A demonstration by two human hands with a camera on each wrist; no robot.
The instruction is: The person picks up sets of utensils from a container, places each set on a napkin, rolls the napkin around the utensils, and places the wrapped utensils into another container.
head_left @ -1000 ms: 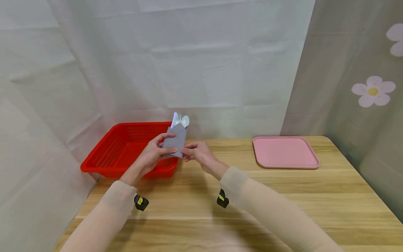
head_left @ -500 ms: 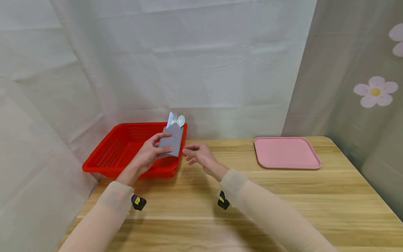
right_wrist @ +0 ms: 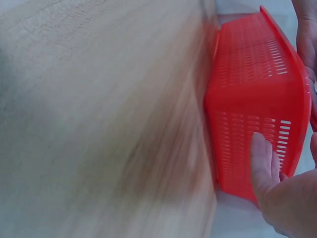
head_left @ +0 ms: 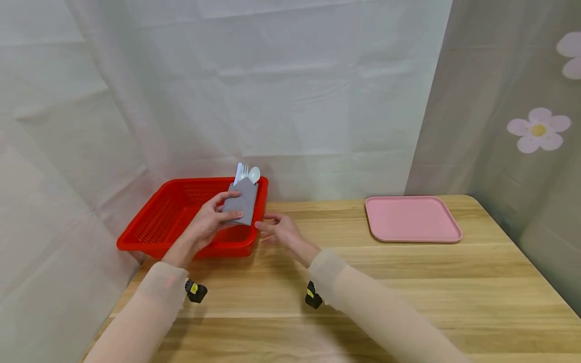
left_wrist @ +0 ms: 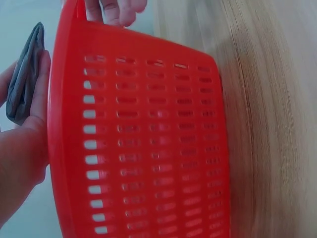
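Note:
My left hand [head_left: 204, 220] holds a grey cutlery pouch [head_left: 241, 203] between thumb and fingers, over the right part of a red plastic basket [head_left: 147, 246]. A white spoon [head_left: 254, 174], a white fork [head_left: 244, 171] and a pale knife [head_left: 238, 171] stick out of its top. In the left wrist view the pouch [left_wrist: 26, 74] appears edge-on beside the basket's rim. My right hand [head_left: 282, 230] is beside the basket's right end with its fingers extended, holding nothing. Close to the slotted basket wall [right_wrist: 237, 101], the right hand [right_wrist: 287, 201] shows loose fingers; contact is hard to tell.
A pink tray [head_left: 413, 219] lies at the back right of the wooden table [head_left: 363, 297]. Pale curtains [head_left: 317, 101] hang behind the table and along both sides. The basket stands at the table's back left.
My right hand has let go of the pouch's lower right corner and moved slightly left and down to the basket's side. The left hand has carried the pouch left over the basket.

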